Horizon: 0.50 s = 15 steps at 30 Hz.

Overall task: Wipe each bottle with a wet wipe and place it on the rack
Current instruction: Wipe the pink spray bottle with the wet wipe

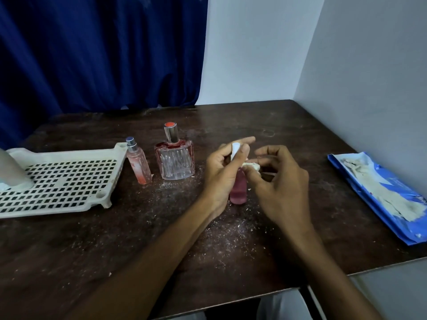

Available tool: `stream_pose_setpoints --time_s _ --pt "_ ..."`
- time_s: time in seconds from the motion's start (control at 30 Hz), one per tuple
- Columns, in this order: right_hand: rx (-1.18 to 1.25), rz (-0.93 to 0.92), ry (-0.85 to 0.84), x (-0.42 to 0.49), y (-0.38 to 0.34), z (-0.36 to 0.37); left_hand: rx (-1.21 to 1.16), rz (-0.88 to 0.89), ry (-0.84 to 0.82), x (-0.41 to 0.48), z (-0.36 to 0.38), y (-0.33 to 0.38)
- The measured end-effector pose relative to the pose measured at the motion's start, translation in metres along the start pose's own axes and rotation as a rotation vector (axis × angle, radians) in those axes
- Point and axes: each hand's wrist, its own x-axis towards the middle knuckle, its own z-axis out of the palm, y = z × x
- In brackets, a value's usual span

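Observation:
My left hand (221, 172) grips a slim pink bottle (238, 192) with a white cap, held upright over the table centre. My right hand (277, 179) pinches a small crumpled wet wipe (251, 166) against the bottle's upper part. A white perforated rack (69, 183) lies at the left, with a pale bottle (12, 172) standing on its left end. Beside the rack stand a thin pink spray bottle (137, 162) and a wide clear glass bottle with a silver and red cap (175, 158).
A blue wet-wipe pack (379, 195) lies open at the table's right edge by the wall. White crumbs are scattered over the dark wooden table (115, 250). A blue curtain hangs behind the table on the left.

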Motion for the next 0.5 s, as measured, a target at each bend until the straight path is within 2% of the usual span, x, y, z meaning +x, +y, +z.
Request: stream_pose_setpoints --time_s 0.13,0.27,0.5 --pt "-0.050 0.050 -0.017 0.012 0.006 -0.001 -0.104 -0.042 0.036 0.000 -0.001 0.002" --pt "-0.011 0.101 -0.040 0.018 0.013 -0.003 -0.053 -0.012 0.055 -0.002 0.003 0.001" --pt "0.044 0.032 -0.036 0.003 0.006 -0.006 -0.020 -0.001 0.032 -0.001 0.002 -0.001"
